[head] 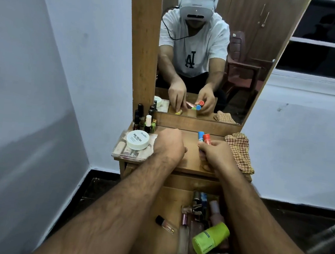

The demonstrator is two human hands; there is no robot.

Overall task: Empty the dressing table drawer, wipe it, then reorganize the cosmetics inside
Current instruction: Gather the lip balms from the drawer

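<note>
desk [187,163] below mirror: right hand [214,155] grips small light sticks [204,139] by their bodies; left hand [169,145] curled, contents hidden. drawer [167,208] bottles look slippery.

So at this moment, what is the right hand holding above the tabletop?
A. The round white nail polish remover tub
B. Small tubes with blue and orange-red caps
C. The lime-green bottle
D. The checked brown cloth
B: the right hand grips the small tubes with blue and orange-red caps; the round white tub, checked brown cloth and lime-green bottle lie untouched.
</note>
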